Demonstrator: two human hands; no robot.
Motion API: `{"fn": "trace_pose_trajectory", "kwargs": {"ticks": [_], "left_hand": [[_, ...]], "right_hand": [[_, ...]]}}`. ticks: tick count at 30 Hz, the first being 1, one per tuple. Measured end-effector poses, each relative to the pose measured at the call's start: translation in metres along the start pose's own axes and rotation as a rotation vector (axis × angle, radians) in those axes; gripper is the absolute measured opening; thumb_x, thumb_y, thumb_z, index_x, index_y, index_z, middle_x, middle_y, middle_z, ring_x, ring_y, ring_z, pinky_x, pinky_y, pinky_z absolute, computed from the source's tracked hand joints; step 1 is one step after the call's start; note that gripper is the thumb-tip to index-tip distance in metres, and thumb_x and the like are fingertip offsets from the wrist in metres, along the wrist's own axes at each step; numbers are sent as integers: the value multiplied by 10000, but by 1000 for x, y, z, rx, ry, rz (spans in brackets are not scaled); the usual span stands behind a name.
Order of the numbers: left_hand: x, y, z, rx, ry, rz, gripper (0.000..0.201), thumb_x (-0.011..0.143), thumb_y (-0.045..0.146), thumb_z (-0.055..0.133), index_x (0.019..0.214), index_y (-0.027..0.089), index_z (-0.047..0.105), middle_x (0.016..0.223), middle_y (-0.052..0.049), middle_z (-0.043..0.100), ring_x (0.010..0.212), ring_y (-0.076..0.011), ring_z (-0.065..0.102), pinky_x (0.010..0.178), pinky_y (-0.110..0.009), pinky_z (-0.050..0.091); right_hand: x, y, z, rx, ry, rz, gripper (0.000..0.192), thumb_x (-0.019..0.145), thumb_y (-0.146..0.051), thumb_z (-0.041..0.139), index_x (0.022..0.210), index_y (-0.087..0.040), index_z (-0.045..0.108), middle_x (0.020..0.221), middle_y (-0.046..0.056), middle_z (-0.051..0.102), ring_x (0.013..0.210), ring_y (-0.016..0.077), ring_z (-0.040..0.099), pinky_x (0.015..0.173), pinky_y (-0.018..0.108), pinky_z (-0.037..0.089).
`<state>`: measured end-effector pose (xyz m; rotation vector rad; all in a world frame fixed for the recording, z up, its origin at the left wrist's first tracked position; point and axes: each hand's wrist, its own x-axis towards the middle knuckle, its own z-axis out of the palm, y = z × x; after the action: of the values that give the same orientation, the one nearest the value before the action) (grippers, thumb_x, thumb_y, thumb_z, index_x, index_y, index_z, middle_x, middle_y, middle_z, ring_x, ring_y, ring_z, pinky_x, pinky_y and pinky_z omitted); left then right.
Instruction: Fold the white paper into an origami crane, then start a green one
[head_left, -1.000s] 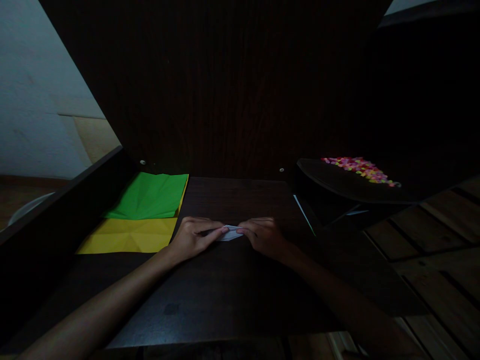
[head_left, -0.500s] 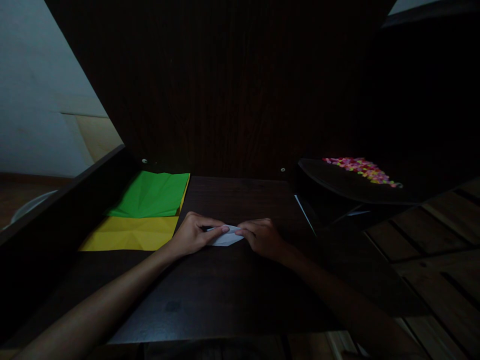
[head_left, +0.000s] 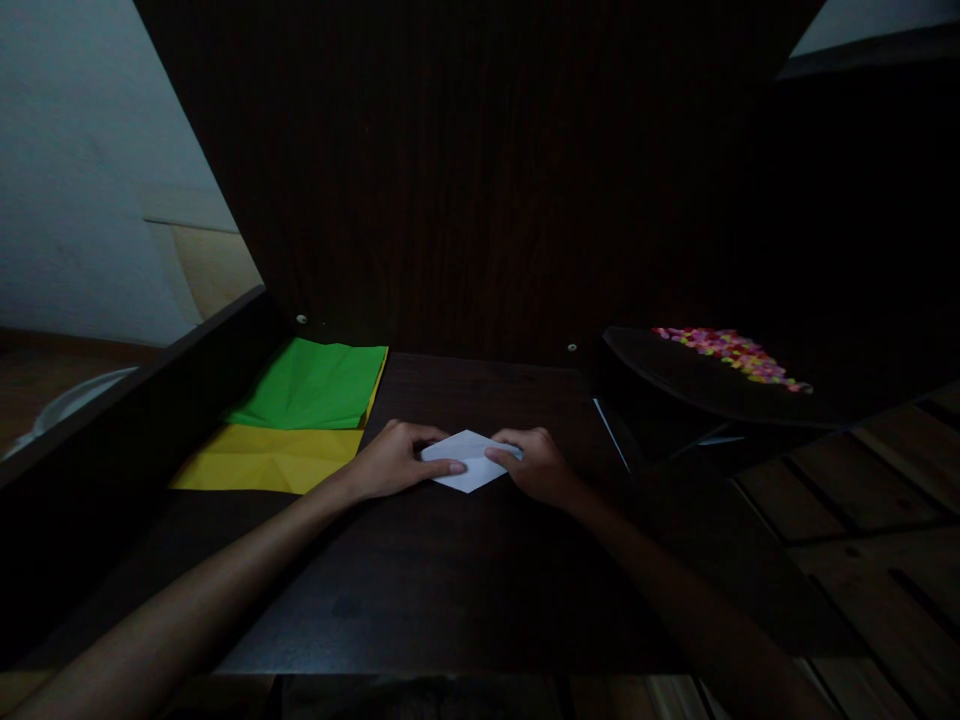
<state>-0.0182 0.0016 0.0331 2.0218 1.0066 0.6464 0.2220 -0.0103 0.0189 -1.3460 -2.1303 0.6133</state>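
A white sheet of paper folded into a diamond [head_left: 469, 478] is between my hands, over the dark wooden tabletop [head_left: 450, 570]. My left hand [head_left: 394, 462] grips its left corner, thumb on top and fingers behind or under the paper. On the opposite side my right hand [head_left: 538, 464] pinches the right corner in the same way. A crease runs across the diamond between the two thumbs. The fingers under the paper are partly hidden.
Green paper [head_left: 311, 385] with creases lies over yellow paper [head_left: 274, 460] at the left. A raised wooden edge [head_left: 150, 380] borders that side, and a dark panel [head_left: 465, 180] rises behind. Several small colourful pieces [head_left: 735, 352] sit at the right.
The white paper has opened from a narrow folded shape into a wider diamond. My hands have moved slightly apart, both still holding it. The view has shifted a little.
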Motion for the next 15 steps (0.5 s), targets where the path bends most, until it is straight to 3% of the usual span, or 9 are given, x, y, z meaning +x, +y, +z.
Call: {"fn": "trace_pose_trajectory", "kwargs": {"ticks": [4,8,12,15], "left_hand": [[3,-8,-2,-215,-94,-116,357,788,336,692,1080,132,711,712,-21,718,594,-144,627,555,-218,465],[6,-15,-2,-400,-127,-218,347,749,329,713,1022,114,711,673,-12,684,541,-126,599,532,-223,484],[7,-18,-3,-410,-154,-259,391,750,366,705,1032,95,693,672,-24,682,557,-145,622,539,-241,504],[6,-18,-5,-258,-155,-225,357,815,374,634,1035,98,692,665,-27,679,557,-147,620,527,-231,479]], "right_hand": [[5,6,-5,79,-59,31,152,854,-222,576,836,-169,717,838,38,746,765,187,676,692,273,469],[6,10,-5,111,-45,22,188,838,-207,587,980,-177,706,962,65,744,870,208,678,775,307,491],[7,12,-4,88,-38,-35,199,831,-177,599,1004,-175,695,1001,71,731,909,201,668,819,315,489],[7,13,-3,11,-64,-58,174,835,-180,617,985,-182,705,968,60,720,879,190,655,797,308,479]]}}
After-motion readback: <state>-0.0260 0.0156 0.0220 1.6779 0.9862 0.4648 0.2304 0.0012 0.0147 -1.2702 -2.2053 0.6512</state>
